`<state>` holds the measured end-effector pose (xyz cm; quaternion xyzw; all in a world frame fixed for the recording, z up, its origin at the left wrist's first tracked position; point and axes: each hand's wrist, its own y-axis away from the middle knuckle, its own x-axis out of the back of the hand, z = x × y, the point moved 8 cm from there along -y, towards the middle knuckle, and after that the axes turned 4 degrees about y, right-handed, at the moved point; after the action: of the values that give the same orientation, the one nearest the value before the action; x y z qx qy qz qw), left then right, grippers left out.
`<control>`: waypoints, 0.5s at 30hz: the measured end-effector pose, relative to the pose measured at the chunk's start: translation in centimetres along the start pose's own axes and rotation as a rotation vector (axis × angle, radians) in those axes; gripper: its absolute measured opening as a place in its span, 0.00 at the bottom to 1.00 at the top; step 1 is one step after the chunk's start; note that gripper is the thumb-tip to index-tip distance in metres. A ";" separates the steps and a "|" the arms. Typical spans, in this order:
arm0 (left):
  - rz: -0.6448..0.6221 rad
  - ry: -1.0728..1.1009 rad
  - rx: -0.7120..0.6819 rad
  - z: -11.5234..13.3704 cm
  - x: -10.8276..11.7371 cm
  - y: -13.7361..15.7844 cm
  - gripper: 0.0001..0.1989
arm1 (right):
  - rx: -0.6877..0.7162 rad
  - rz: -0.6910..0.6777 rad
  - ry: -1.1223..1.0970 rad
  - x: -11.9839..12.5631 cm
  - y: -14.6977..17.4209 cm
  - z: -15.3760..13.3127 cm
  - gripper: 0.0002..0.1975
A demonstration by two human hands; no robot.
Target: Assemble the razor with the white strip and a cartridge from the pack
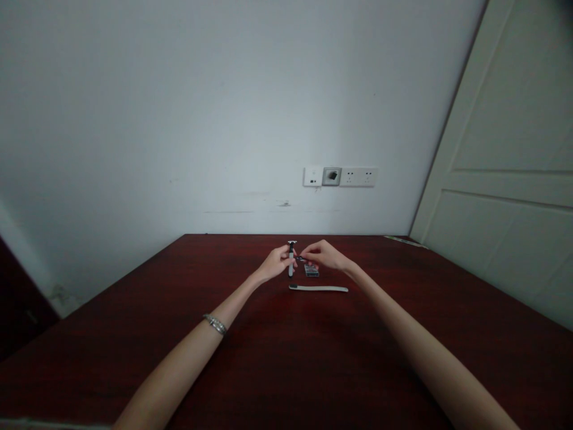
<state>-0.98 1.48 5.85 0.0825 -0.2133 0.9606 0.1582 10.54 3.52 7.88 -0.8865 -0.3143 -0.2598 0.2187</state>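
Note:
Upright in my left hand [274,264] is a razor [291,263] with a T-shaped head at the top and a pale grey and black handle. The fingers are closed around the handle. Just to its right, my right hand [326,255] pinches a small dark piece [301,258] between thumb and fingertips, close beside the razor. What kind of piece it is cannot be made out. Below the right hand sits a small clear box [312,271] with dark contents, partly hidden by the fingers. A long pale strip [320,289] with a dark left end lies flat nearer to me.
The dark red table [286,358] reaches back to a white wall [246,119] with sockets [358,177] on it. A pale panelled door [510,179] rises at the right. Near the table's back right edge lies a thin printed strip [405,241].

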 end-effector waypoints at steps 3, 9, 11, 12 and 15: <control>-0.009 -0.004 -0.005 0.0 -0.1 0.0 0.07 | -0.012 0.052 -0.004 0.2 -0.1 0.2 0.12; -0.009 -0.018 -0.009 0.3 -0.1 0.0 0.06 | -0.031 0.090 -0.057 0.2 -0.2 0.4 0.13; 0.001 -0.016 -0.014 0.4 0.0 0.0 0.07 | -0.047 0.091 -0.076 0.2 -0.2 0.5 0.13; 0.005 -0.014 -0.016 0.4 0.0 0.0 0.07 | -0.057 0.093 -0.086 0.2 -0.2 0.6 0.14; 0.011 -0.012 -0.022 0.5 0.1 0.0 0.07 | -0.075 0.096 -0.119 0.2 -0.2 0.7 0.15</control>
<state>-1.06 1.35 6.34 0.0855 -0.2251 0.9586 0.1523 10.79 4.13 7.49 -0.9220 -0.2740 -0.2076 0.1783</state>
